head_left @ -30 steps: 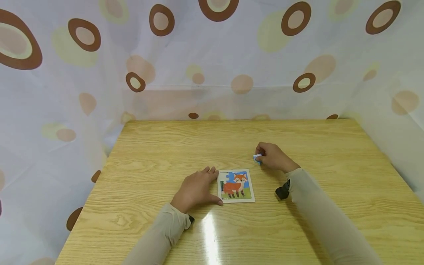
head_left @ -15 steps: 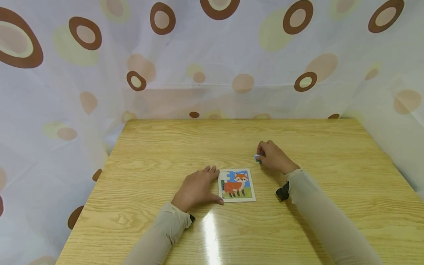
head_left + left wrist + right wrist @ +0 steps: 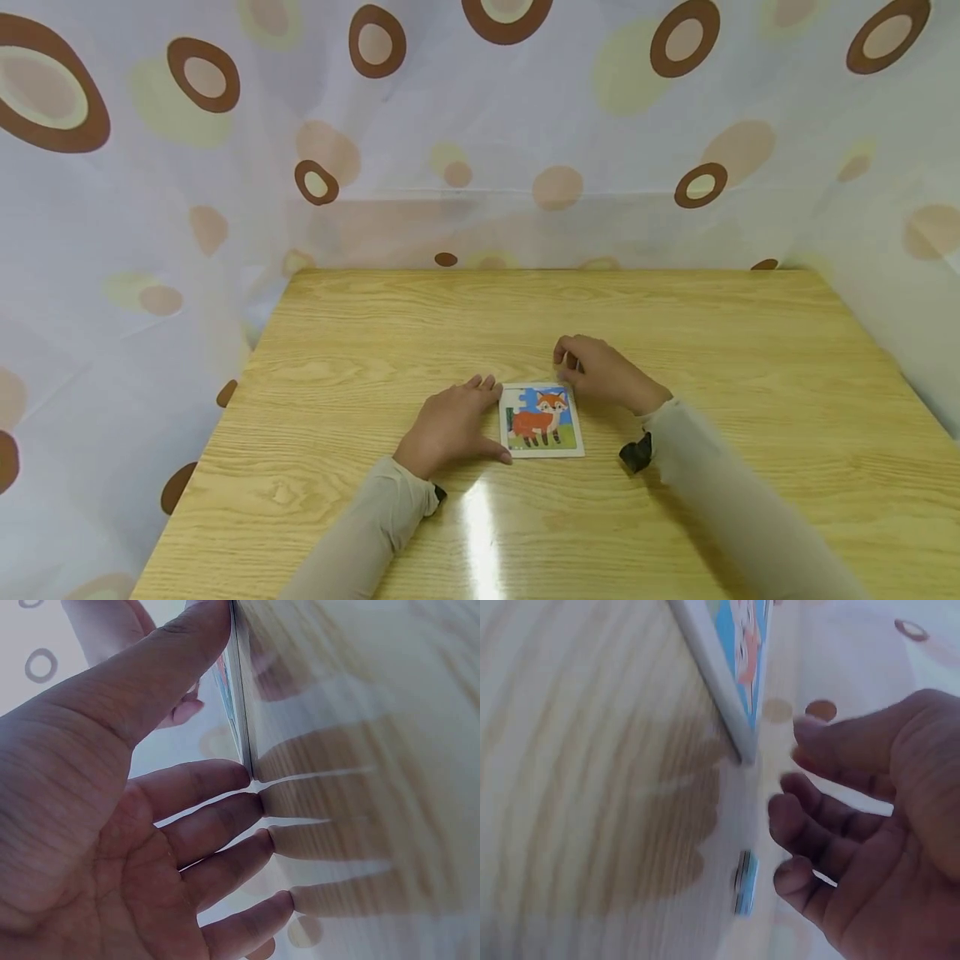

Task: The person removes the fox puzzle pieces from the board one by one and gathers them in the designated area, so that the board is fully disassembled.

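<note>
A person in pale sleeves (image 3: 341,537) leans in, left hand (image 3: 448,427) flanking a fox puzzle (image 3: 540,425) with fingers spread, thumb and index at its left edge. The puzzle lies flat on the wood-grain surface (image 3: 390,333), a pale gap at its upper left. At its upper right corner hovers the right hand (image 3: 607,372), fingers curled; whether they pinch anything cannot be told. A small blue piece (image 3: 745,885) sits near them, apart from the fingers. Beyond hangs an oval-patterned curtain (image 3: 480,117).
</note>
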The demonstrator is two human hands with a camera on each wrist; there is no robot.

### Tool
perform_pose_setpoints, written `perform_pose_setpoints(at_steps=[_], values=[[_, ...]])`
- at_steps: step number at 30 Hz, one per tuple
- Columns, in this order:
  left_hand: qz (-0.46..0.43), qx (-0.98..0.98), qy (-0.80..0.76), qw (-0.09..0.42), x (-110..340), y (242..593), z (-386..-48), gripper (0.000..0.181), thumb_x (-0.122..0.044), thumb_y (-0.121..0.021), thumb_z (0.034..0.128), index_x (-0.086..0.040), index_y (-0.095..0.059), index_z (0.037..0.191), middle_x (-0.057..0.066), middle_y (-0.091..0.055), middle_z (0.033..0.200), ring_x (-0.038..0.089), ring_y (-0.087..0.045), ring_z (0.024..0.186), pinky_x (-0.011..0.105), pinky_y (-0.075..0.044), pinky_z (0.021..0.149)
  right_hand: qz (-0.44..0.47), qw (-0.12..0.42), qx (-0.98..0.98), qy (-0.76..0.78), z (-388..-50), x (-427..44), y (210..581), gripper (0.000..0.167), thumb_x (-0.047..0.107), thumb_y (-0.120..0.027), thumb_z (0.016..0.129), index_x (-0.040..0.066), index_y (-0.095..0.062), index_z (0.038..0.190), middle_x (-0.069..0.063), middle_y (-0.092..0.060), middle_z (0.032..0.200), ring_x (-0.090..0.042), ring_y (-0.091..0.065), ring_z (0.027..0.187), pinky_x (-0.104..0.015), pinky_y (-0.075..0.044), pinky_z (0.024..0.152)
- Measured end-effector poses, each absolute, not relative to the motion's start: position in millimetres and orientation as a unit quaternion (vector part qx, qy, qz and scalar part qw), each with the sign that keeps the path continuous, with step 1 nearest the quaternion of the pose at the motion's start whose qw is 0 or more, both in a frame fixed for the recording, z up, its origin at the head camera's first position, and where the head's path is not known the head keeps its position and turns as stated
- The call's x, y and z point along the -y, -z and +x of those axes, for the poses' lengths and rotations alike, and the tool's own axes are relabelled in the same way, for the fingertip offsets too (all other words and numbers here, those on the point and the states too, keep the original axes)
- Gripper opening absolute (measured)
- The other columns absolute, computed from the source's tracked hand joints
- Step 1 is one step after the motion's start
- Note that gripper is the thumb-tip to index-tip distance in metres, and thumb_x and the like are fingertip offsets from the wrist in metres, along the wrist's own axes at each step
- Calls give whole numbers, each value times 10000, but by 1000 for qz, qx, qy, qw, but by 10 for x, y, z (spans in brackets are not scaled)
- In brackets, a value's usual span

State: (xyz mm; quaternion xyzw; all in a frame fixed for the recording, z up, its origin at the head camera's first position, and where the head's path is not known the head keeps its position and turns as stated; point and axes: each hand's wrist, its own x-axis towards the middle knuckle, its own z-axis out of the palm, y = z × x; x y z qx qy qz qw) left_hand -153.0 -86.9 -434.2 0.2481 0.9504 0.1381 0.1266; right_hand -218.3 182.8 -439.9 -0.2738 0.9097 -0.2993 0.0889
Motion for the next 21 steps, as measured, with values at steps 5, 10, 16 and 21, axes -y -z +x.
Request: perform_pose_setpoints(at_steps=[5,10,16,21], values=[[247,-950,-139,128,861,4336,-1528,1029,-608,-874,731,-101,-501,1545,84,-412,1610,265,-361,1503,488,-432,1115,-319,146,-876,330,-2096,-1667,4402,78,66,-674,996,50,-674,1073,14,-648,808,-110,-571,671,-303,-493,627],[248,-950,-141,127,862,4328,-1528,1022,-603,-874,735,-102,-502,1544,90,-416,1607,269,-367,1500,489,-442,1106,-349,150,-867,322,-2045,-1554,4420,111,53,-689,982,56,-684,1092,38,-600,760,-80,-536,629,-272,-464,607],[248,-950,-140,128,861,4313,-1524,1012,-596,-868,747,-95,-500,1544,97,-411,1610,275,-366,1500,489,-433,1115,-347,141,-876,304,-1984,-1503,4460,130,108,-707,986,101,-667,1109,59,-571,748,-69,-518,619,-274,-453,606],[247,-951,-135,128,867,4320,-1529,1016,-607,-860,751,-103,-490,1552,88,-403,1614,270,-361,1502,483,-426,1123,-340,112,-891,279,-1925,-1468,4484,175,107,-715,974,127,-655,1137,61,-553,809,-77,-505,673,-280,-447,628]])
